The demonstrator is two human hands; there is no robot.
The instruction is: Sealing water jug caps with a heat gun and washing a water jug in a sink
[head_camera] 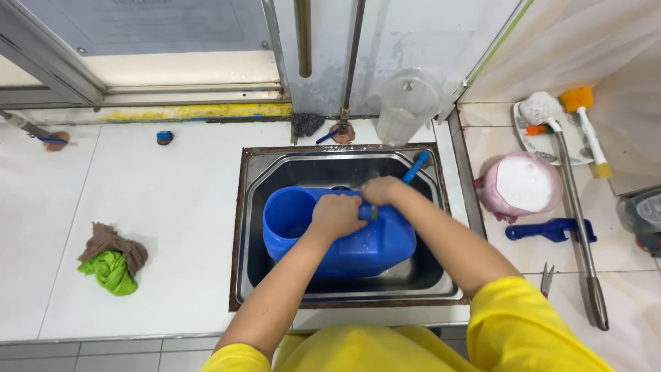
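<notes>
Far left: brown and green rags (111, 260) bunched on white tiled counter (165, 227), soft and crumpled. Upper left: small blue cap (164, 136) near yellow-stained wall edge. Centre: steel sink (275, 172) with rusty rim, holding blue plastic jug (323, 238) on its side, mouth toward the left, surface wet and glossy. Left hand (335, 215) pressed on jug's top, fingers curled; whether gripping or only resting, cannot tell. Right hand (381, 191) closed around jug's handle near blue tap lever (416, 167). Upper centre: steel wool (306, 124) and clear plastic pitcher (406, 107) behind sink. Right counter: pink bag of white powder (523, 184), blue scoop (551, 229), long metal ladle (577, 213), yellow brush (585, 124), small scissors (547, 279). Nothing blocking either hand.
</notes>
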